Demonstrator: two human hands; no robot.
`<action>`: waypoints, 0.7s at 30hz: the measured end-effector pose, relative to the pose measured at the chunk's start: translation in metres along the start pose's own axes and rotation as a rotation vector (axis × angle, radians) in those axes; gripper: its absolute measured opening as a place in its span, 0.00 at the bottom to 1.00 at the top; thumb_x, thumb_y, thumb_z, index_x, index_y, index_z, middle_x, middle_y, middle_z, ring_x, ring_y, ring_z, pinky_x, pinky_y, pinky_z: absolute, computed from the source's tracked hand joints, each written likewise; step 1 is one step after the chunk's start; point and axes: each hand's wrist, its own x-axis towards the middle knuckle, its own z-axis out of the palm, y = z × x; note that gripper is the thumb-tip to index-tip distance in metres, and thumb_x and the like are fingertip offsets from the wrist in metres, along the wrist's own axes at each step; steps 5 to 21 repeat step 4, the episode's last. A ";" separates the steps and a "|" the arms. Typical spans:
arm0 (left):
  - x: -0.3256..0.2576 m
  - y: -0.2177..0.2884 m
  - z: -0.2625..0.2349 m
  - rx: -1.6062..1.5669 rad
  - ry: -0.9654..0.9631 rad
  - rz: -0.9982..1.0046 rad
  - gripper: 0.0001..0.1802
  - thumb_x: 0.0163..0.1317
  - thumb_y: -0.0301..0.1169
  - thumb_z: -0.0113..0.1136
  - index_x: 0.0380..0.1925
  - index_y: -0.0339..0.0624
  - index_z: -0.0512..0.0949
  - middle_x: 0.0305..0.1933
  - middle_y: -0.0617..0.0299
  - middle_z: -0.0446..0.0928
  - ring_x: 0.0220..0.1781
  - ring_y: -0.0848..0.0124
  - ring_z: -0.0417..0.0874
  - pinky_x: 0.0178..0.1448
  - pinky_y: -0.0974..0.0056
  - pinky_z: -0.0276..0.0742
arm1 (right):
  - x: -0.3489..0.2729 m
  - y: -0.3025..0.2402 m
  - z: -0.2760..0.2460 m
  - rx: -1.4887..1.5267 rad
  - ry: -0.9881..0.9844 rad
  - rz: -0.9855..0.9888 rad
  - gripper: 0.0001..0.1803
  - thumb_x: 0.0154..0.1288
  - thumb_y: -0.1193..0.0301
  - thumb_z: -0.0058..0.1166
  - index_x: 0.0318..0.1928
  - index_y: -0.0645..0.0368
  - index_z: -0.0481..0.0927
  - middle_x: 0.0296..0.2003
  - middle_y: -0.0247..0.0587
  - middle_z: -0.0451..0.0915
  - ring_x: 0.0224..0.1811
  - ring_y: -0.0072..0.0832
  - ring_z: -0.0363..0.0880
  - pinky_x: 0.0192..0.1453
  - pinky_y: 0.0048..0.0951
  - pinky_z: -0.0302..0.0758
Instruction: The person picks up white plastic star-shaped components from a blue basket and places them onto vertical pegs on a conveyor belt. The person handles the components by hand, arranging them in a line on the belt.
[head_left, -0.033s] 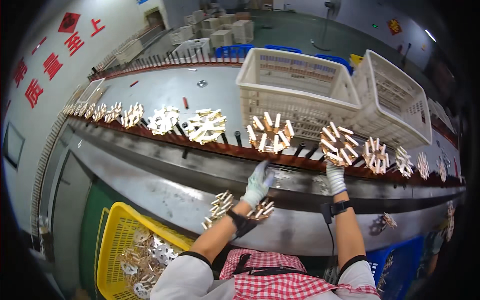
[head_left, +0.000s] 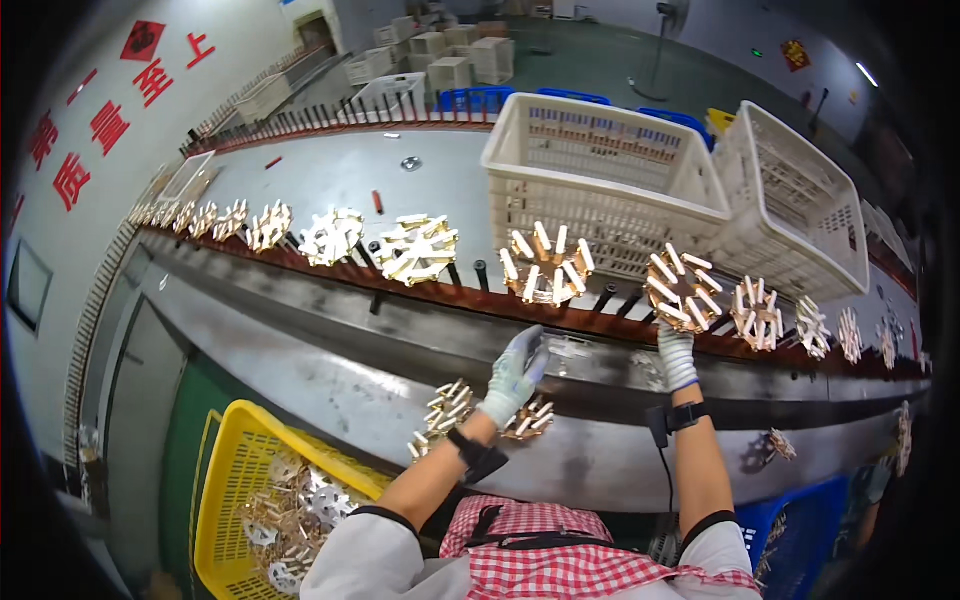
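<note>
My left hand [head_left: 514, 374], in a pale glove, hovers in front of the rail. Its fingers stretch out, slightly blurred, and nothing shows in them. At the lower rim of a round metal part with bright pins [head_left: 683, 290] is my gloved right hand [head_left: 677, 358]; its fingers curl up behind the part and are partly hidden. Left of that part, a similar ring of pins [head_left: 546, 264] sits on the dark rail [head_left: 530, 308]. Below my left hand, more pinned parts [head_left: 450, 407] lie on the metal ledge, partly covered by my wrist.
Two white crates [head_left: 605, 205] [head_left: 800, 200] stand behind the rail. Several pinned parts line the rail on both sides. A yellow basket [head_left: 240, 420] of metal parts is at lower left, a blue basket [head_left: 815, 520] at lower right. A cable [head_left: 664, 470] hangs from my right wrist.
The whole view has shifted slightly. My left hand has drawn back a little from the rail; my right hand stays at the same pinned part.
</note>
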 end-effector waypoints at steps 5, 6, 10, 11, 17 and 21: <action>0.023 0.048 -0.129 0.013 0.221 0.103 0.16 0.61 0.23 0.58 0.50 0.40 0.75 0.48 0.54 0.79 0.49 0.62 0.81 0.53 0.64 0.77 | 0.016 -0.022 0.015 0.184 0.112 -0.124 0.19 0.71 0.56 0.42 0.51 0.54 0.77 0.44 0.52 0.82 0.48 0.39 0.81 0.56 0.44 0.74; 0.023 0.048 -0.129 0.013 0.221 0.103 0.16 0.61 0.23 0.58 0.50 0.40 0.75 0.48 0.54 0.79 0.49 0.62 0.81 0.53 0.64 0.77 | 0.016 -0.022 0.015 0.184 0.112 -0.124 0.19 0.71 0.56 0.42 0.51 0.54 0.77 0.44 0.52 0.82 0.48 0.39 0.81 0.56 0.44 0.74; 0.023 0.048 -0.129 0.013 0.221 0.103 0.16 0.61 0.23 0.58 0.50 0.40 0.75 0.48 0.54 0.79 0.49 0.62 0.81 0.53 0.64 0.77 | 0.016 -0.022 0.015 0.184 0.112 -0.124 0.19 0.71 0.56 0.42 0.51 0.54 0.77 0.44 0.52 0.82 0.48 0.39 0.81 0.56 0.44 0.74; 0.023 0.048 -0.129 0.013 0.221 0.103 0.16 0.61 0.23 0.58 0.50 0.40 0.75 0.48 0.54 0.79 0.49 0.62 0.81 0.53 0.64 0.77 | 0.016 -0.022 0.015 0.184 0.112 -0.124 0.19 0.71 0.56 0.42 0.51 0.54 0.77 0.44 0.52 0.82 0.48 0.39 0.81 0.56 0.44 0.74; 0.023 0.048 -0.129 0.013 0.221 0.103 0.16 0.61 0.23 0.58 0.50 0.40 0.75 0.48 0.54 0.79 0.49 0.62 0.81 0.53 0.64 0.77 | 0.016 -0.022 0.015 0.184 0.112 -0.124 0.19 0.71 0.56 0.42 0.51 0.54 0.77 0.44 0.52 0.82 0.48 0.39 0.81 0.56 0.44 0.74; 0.023 0.048 -0.129 0.013 0.221 0.103 0.16 0.61 0.23 0.58 0.50 0.40 0.75 0.48 0.54 0.79 0.49 0.62 0.81 0.53 0.64 0.77 | 0.016 -0.022 0.015 0.184 0.112 -0.124 0.19 0.71 0.56 0.42 0.51 0.54 0.77 0.44 0.52 0.82 0.48 0.39 0.81 0.56 0.44 0.74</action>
